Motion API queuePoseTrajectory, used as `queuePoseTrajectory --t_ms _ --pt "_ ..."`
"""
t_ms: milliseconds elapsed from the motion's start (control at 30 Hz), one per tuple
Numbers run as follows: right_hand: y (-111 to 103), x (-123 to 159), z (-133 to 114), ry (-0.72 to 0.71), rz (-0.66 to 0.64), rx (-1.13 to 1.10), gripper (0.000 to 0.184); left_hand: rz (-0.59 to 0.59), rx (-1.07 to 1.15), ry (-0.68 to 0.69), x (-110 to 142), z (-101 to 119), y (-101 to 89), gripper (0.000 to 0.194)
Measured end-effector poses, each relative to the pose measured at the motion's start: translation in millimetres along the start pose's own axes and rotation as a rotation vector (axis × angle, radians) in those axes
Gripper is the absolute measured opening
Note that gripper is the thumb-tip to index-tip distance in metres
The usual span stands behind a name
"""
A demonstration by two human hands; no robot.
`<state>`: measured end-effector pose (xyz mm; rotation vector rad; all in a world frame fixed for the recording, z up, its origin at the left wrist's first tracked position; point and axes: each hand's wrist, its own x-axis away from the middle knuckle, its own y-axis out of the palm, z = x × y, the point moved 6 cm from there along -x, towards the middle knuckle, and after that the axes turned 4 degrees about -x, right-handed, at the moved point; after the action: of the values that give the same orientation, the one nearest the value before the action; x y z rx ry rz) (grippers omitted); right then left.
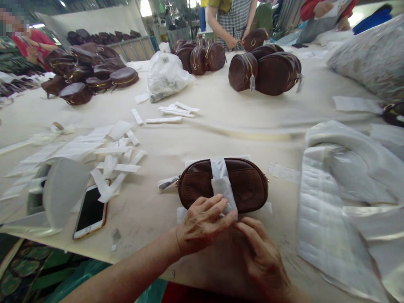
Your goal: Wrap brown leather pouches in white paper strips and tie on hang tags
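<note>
A dark brown leather bag (196, 182), oval with a stitched front, lies on the table before me. A white wrapping strip (221, 188) runs over its middle from top to bottom. My left hand (202, 223) rests on the strip's lower part, its fingers stretched out and lying flat. Close beside it, at the bag's near edge, my right hand (263, 254) has its thumb and fingers drawn together; what lies between them is hidden. A small wrapped zipper pull (168, 184) sticks out at the bag's left end. White sheets show partly beneath the bag.
Left are a phone (91, 210), a tape dispenser (59, 193) and loose paper strips (118, 167). Clear plastic bags (328, 202) lie right. Farther back are brown bags (274, 73), a white plastic sack (166, 75) and a co-worker in a checked apron (233, 19).
</note>
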<state>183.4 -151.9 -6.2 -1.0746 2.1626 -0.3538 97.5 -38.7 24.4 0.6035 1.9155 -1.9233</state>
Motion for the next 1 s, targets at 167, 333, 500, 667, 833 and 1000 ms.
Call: queuePoseTrajectory --t_ms 167,333,500,667,833,1000 --pt "19.4 9.7 1.0 0.126 -0.201 0.087 0.053 -0.01 0.012 0.023 -2.6 1.8 -0.8 0.023" --pt "24.8 5.8 -2.1 0.16 -0.181 0.153 0.04 0.001 -0.005 0.027 -6.1 2.9 -2.4 0.02" --pt "15.9 7.5 -5.8 0.055 -0.012 0.054 0.029 0.033 -0.051 0.028 -5.1 7.5 -2.4 0.018" --pt "1.7 9.6 -13.2 -0.078 0.004 -0.019 0.026 0.038 -0.082 0.065 -4.5 10.6 -1.8 0.017" --pt "-13.9 13.8 -17.6 -0.219 -0.056 -0.015 0.026 0.056 -0.084 0.085 -5.2 7.7 -3.3 0.017" --pt "-27.8 8.9 -26.2 -0.358 -0.021 -0.007 0.027 0.067 -0.093 0.064 -7.4 9.0 -4.3 0.014"
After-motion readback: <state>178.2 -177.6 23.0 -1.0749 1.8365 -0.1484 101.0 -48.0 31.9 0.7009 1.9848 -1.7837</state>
